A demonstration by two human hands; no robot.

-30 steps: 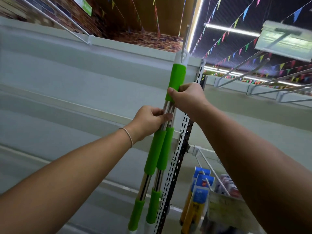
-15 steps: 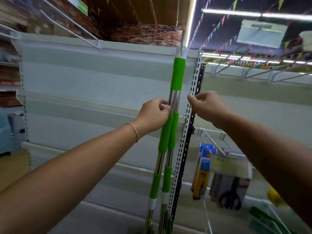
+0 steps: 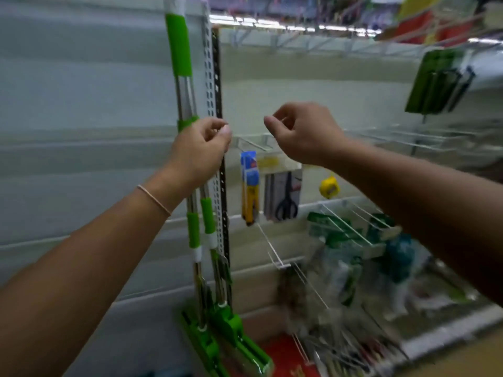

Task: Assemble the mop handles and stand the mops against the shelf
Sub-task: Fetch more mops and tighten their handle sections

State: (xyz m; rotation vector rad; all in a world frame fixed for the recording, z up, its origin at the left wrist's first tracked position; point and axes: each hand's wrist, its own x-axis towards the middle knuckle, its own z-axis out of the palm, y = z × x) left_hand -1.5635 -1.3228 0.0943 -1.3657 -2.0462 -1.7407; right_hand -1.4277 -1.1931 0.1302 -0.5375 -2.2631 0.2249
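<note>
Shelf (image 3: 81, 104) behind both hands, upright (image 3: 211, 77) just above left hand. Two mops (image 3: 187, 110) upright against shelf, directly behind left hand, heads (image 3: 228, 338) on floor below. Scissors (image 3: 285, 205) hanging below right hand. Left hand (image 3: 200, 151) and right hand (image 3: 304, 131) apart, fingers loosely curled, gripping nothing.

A pair of black scissors (image 3: 285, 208) in a clear pack hangs on a wire hook, and just left of it hangs a blue and yellow pack (image 3: 250, 186). To the right hangs a small yellow item (image 3: 328, 188). A green pack (image 3: 432, 83) hangs at the upper right. Below, blurred green and white packs (image 3: 343, 257) sit behind wire hooks. A red surface (image 3: 283, 357) shows at the bottom.
</note>
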